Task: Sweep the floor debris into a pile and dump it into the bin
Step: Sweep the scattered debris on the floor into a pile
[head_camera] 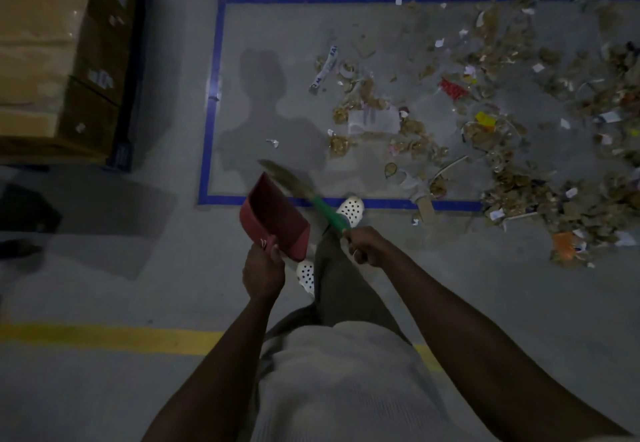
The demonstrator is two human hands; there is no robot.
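Left hand (262, 270) curled round the red dustpan (273, 216) handle, right hand (363, 246) gripping the green-handled broom (306, 192), debris (485, 112) scattered far right across the blue tape outline (211, 112), dim dark shape (27, 209) at left, possibly a bin

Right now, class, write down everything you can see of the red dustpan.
The dustpan is dull red and looks like plastic: a flat scoop with raised side walls and an open mouth pointing away from the person. It looks empty. The left hand grips its handle at the near end, holding it tilted above the floor. Bristles of the broom lie by its far right edge; contact cannot be told.
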